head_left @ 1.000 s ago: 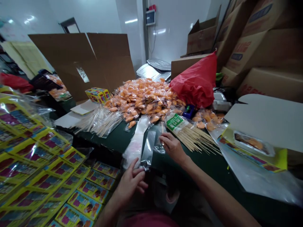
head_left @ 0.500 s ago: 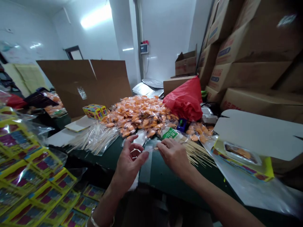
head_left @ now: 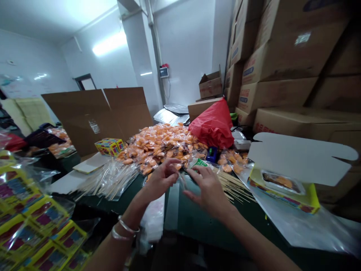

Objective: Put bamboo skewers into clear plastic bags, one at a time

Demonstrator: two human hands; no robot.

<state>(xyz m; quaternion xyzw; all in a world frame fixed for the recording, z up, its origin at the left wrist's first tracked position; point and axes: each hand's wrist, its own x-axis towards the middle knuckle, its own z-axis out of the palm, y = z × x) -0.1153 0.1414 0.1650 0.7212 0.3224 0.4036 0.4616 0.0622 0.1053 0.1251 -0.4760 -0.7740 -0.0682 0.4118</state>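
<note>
My left hand [head_left: 162,177] and my right hand [head_left: 208,194] are close together above the dark green table [head_left: 194,222], at the front of a heap of orange sealed packets [head_left: 158,146]. A small clear plastic bag [head_left: 182,180] is partly hidden between them, pinched by my left fingertips. My right fingers are spread against its far side, and their grip is hard to make out. Just beyond my right hand lies a green-labelled bundle of bamboo skewers [head_left: 232,188]. Two metal bangles [head_left: 125,227] circle my left wrist.
Clear bags of skewers [head_left: 108,180] lie left of my hands, and yellow printed cards [head_left: 28,222] are stacked at the left. To the right stands an open white box [head_left: 282,180] holding a tray. A red plastic bag [head_left: 213,126] and stacked cartons [head_left: 282,71] fill the back.
My hands have come closer together and moved up toward the orange heap. My left hand now pinches the clear bag. The view has tilted upward, showing more of the ceiling and cartons.
</note>
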